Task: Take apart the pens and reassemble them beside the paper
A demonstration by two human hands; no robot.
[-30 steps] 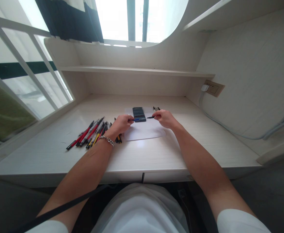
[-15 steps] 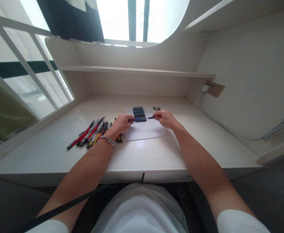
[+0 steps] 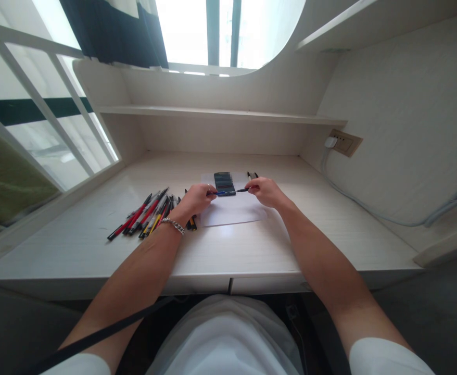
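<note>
My left hand [image 3: 195, 199] is closed around a blue pen [image 3: 226, 193], its narrow end pointing right. Between the pinched fingers of my right hand [image 3: 268, 191] is a dark pen piece [image 3: 242, 190]; whether it is a cap or part of a barrel I cannot tell. The two lie in line, ends close together, above a white sheet of paper [image 3: 232, 214]. Just behind them a dark phone [image 3: 221, 179] rests on the paper, its screen partly blurred. Beside my left wrist lies a heap of red, yellow, clear and black pens [image 3: 148, 213], partly hidden by my hand.
More pens [image 3: 251, 175] lie behind my right hand. A shelf [image 3: 220, 112] runs along the back of the white desk [image 3: 330, 229]. On the right wall, a socket [image 3: 346, 142] holds a white plug with a grey cable [image 3: 363, 206]. White railings border the left.
</note>
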